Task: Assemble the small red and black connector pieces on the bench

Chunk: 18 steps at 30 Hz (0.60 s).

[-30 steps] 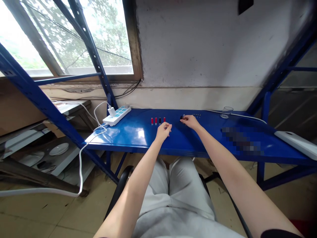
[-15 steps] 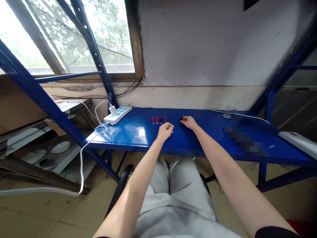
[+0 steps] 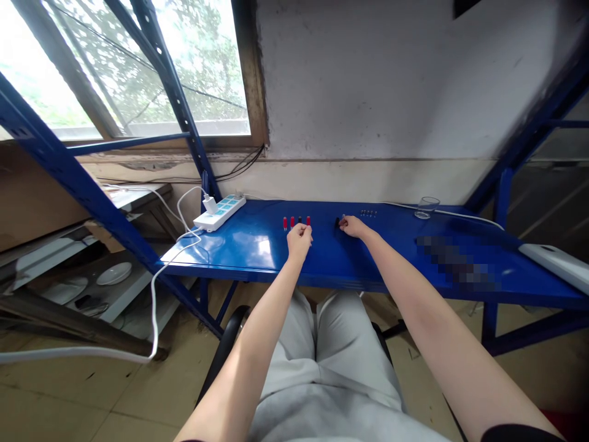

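Observation:
A row of small upright red and black pieces (image 3: pixel 296 221) stands near the middle of the blue metal shelf (image 3: pixel 257 248). My left hand (image 3: pixel 299 236) sits just in front of that row, fingers curled together, its fingertips close to the pieces. My right hand (image 3: pixel 353 226) rests to the right with fingers pinched on a small black piece (image 3: pixel 337 222). A cluster of tiny dark parts (image 3: pixel 367 213) lies further back right of that hand.
A white power strip (image 3: pixel 218 213) with a plugged charger and a white cable lies at the shelf's left end. A clear glass (image 3: pixel 426 207) stands back right, a white device (image 3: pixel 554 259) at the far right. Blue rack posts frame both sides; plates sit on a low shelf to the left.
My left hand has moved forward and left, up to the row of red and black pieces. My right hand has stayed on the black piece.

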{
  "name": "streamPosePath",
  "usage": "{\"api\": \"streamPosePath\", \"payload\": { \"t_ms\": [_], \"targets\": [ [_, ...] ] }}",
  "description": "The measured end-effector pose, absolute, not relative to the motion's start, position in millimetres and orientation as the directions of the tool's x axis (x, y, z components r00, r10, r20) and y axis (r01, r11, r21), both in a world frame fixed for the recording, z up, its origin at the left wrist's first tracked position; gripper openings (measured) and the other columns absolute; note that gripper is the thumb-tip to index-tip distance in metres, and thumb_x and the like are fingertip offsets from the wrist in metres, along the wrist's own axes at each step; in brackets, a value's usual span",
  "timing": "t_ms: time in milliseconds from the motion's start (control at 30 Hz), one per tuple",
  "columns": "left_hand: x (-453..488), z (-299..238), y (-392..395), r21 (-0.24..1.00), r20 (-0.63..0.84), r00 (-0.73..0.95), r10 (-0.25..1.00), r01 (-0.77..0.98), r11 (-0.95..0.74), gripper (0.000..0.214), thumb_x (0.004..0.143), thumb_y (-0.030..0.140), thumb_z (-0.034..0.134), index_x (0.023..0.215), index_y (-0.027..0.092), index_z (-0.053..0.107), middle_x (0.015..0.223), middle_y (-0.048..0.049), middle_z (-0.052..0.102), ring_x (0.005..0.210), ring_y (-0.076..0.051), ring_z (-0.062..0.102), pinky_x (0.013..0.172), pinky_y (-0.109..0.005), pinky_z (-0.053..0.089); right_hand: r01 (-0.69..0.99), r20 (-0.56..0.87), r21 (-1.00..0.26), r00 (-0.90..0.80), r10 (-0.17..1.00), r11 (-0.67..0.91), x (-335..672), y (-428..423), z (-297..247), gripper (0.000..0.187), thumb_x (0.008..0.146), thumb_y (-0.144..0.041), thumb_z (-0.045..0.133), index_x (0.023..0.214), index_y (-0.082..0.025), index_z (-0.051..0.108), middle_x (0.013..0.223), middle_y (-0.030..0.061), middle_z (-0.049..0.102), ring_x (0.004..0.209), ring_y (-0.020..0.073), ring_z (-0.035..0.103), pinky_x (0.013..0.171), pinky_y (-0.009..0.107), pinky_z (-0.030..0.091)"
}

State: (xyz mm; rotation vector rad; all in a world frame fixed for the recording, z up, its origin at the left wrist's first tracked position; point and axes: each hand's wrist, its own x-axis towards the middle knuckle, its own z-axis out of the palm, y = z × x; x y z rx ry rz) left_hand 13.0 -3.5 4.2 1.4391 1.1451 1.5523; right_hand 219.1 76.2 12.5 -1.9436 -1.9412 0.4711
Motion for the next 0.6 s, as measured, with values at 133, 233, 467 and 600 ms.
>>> {"api": "streamPosePath", "payload": {
  "t_ms": [133,233,467,600],
  "targets": [
    [9,4,-1,0.939,0.306,-0.273,0.912,-0.071,-0.336,0.017,0.076,0.027,0.048,0.063,0.017,0.051,0.049,0.0038,0.048,0.040,-0.006,0.045,0.043,-0.018,0.036,0.851,-0.133,-0.515,0.039,0.990,-0.103,226,67,29,0.042,0.074,-0.012,0.059,0.115,-0.008,0.056,0.081,0.0106,0.068,0.068,0.0159,0.063,0.062,0.024,0.047],
    [8,5,0,0.935,0.266,-0.328,0.906,-0.140,-0.325,0.015,0.076,0.025,0.048,0.063,0.017,0.051,0.048,0.0043,0.046,0.039,-0.006,0.043,0.041,-0.018,0.034,0.825,-0.233,-0.524,0.098,0.968,-0.210,233,56,47,0.049,0.075,-0.008,0.055,0.123,-0.009,0.049,0.080,0.0095,0.069,0.059,0.0138,0.062,0.057,0.024,0.046],
    [8,7,2,0.935,0.214,-0.374,0.902,-0.188,-0.300,0.014,0.073,0.024,0.047,0.061,0.016,0.050,0.046,0.0047,0.045,0.036,-0.005,0.040,0.038,-0.018,0.032,0.844,0.039,-0.526,-0.101,0.994,0.106,191,27,48,0.020,0.079,-0.017,0.052,0.095,-0.014,0.065,0.081,0.0080,0.069,0.062,0.0133,0.062,0.069,0.025,0.046],
    [9,8,0,0.930,0.216,-0.367,0.905,-0.204,-0.305,0.014,0.072,0.024,0.048,0.061,0.016,0.050,0.045,0.0052,0.044,0.036,-0.005,0.039,0.037,-0.018,0.030,0.834,0.227,-0.490,-0.158,0.961,0.253,147,28,23,0.036,0.079,-0.025,0.056,0.113,-0.014,0.057,0.097,0.0098,0.066,0.090,0.0183,0.060,0.078,0.027,0.044]
  ]
}}
